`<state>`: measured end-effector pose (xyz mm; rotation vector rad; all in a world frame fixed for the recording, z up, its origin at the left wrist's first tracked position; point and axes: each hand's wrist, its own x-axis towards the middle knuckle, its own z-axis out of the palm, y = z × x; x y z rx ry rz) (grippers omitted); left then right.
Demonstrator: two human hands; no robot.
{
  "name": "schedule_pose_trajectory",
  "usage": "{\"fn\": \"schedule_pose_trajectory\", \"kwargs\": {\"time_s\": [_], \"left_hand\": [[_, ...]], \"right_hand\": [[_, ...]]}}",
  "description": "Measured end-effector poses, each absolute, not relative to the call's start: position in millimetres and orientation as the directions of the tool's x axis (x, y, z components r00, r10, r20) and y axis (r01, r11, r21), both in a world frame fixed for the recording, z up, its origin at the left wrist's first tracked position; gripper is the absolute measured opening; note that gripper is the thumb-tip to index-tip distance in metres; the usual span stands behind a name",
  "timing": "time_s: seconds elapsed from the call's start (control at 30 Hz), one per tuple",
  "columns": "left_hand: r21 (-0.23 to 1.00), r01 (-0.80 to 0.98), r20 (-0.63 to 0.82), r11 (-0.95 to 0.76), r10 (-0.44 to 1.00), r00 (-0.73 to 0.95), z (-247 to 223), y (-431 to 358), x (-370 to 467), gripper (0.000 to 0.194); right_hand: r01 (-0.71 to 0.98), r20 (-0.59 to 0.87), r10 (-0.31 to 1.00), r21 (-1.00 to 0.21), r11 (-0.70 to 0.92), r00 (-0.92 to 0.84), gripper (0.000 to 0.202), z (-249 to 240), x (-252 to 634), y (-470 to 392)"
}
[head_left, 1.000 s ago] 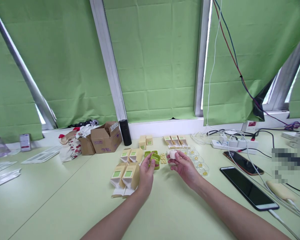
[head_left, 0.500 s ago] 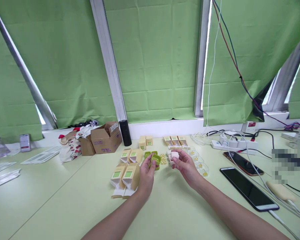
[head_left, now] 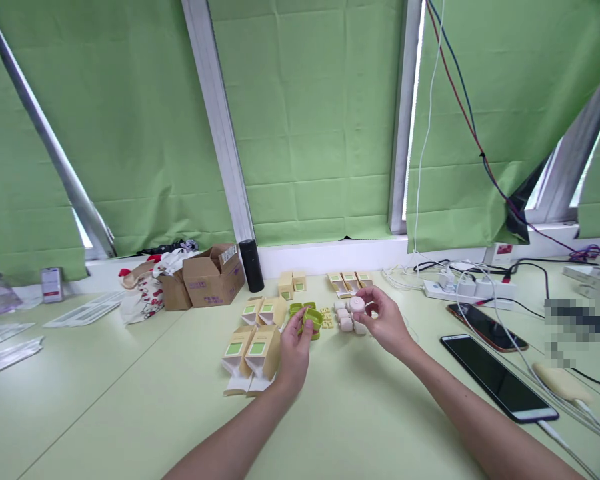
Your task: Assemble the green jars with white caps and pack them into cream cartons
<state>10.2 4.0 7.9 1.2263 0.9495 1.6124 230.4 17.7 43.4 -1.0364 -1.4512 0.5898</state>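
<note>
My left hand (head_left: 295, 350) is closed on a small green plastic holder (head_left: 314, 319), with more green pieces (head_left: 296, 308) just behind it. Between the thumb and fingers of my right hand (head_left: 387, 323) is a pale pink, round-topped plastic piece (head_left: 356, 305), held with its round face up. Several similar whitish-pink pieces (head_left: 346, 325) stand on the table under and beside it. Small yellow square pieces (head_left: 326, 319) lie between the two hands. Left of my left hand, several open beige cartons with green squares (head_left: 263, 350) lie with their flaps towards me.
More beige cartons (head_left: 349, 283) lie behind the right hand, and others (head_left: 291, 285) stand behind the left. A black cylinder (head_left: 251, 267) and a brown cardboard box (head_left: 213, 277) are at the back left. Phones (head_left: 497, 377), cables and a power strip (head_left: 473, 291) occupy the right.
My right hand has moved slightly right, and the pink piece in it now shows its round face. More whitish-pink pieces have come into view below it. The left hand stays almost still.
</note>
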Motion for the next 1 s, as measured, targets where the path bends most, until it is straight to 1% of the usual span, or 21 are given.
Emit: {"fn": "schedule_pose_trajectory", "kwargs": {"time_s": [0.07, 0.1, 0.2, 0.27, 0.33, 0.4, 0.5, 0.6, 0.67, 0.83, 1.0], "left_hand": [[0.926, -0.191, 0.305, -0.327, 0.943, -0.137, 7.1, 4.6, 10.1, 0.067], [0.925, -0.191, 0.305, -0.327, 0.942, -0.138, 6.7, 4.9, 10.0, 0.068], [0.926, -0.187, 0.307, -0.328, 0.942, -0.134, 6.2, 5.3, 9.9, 0.069], [0.925, -0.181, 0.314, -0.334, 0.94, -0.13, 7.1, 4.6, 10.0, 0.069], [0.926, -0.172, 0.318, -0.336, 0.94, -0.125, 8.6, 3.1, 10.2, 0.068], [0.93, -0.164, 0.311, -0.329, 0.942, -0.126, 10.3, 1.4, 10.3, 0.067], [0.934, -0.157, 0.302, -0.32, 0.945, -0.128, 11.8, -0.5, 10.3, 0.067], [0.934, -0.152, 0.304, -0.323, 0.943, -0.131, 11.6, -0.8, 10.3, 0.068], [0.934, -0.151, 0.306, -0.324, 0.943, -0.135, 10.9, -0.3, 10.3, 0.067], [0.932, -0.155, 0.31, -0.328, 0.942, -0.129, 9.4, 1.4, 10.1, 0.066], [0.934, -0.151, 0.306, -0.324, 0.943, -0.13, 9.6, 1.3, 10.0, 0.07]], "right_hand": [[0.509, 0.538, 0.842, -0.715, 0.479, -0.037, 0.027, 49.0, 236.9, 15.0], [0.604, 0.525, 0.845, -0.643, 0.471, -0.099, 0.03, 51.2, 239.2, 13.3], [0.795, 0.389, 0.898, -0.467, 0.386, -0.208, 0.041, 55.4, 242.3, 7.3], [0.866, 0.269, 0.929, -0.363, 0.344, -0.256, 0.039, 56.6, 241.8, 3.2], [0.903, 0.19, 0.936, -0.264, 0.34, -0.296, 0.029, 57.0, 240.4, -0.1], [0.922, 0.167, 0.933, -0.172, 0.346, -0.319, 0.022, 56.9, 238.6, -2.0], [0.929, 0.189, 0.919, -0.067, 0.363, -0.346, 0.021, 55.2, 237.0, -1.2], [0.924, 0.225, 0.901, -0.013, 0.383, -0.371, 0.021, 52.3, 237.1, 1.7], [0.925, 0.222, 0.901, 0.004, 0.38, -0.372, 0.022, 51.1, 237.4, 3.0], [0.932, 0.212, 0.91, 0.021, 0.361, -0.357, 0.023, 52.6, 236.7, 2.5], [0.931, 0.209, 0.909, 0.029, 0.363, -0.361, 0.022, 51.5, 237.1, 3.0]]}}
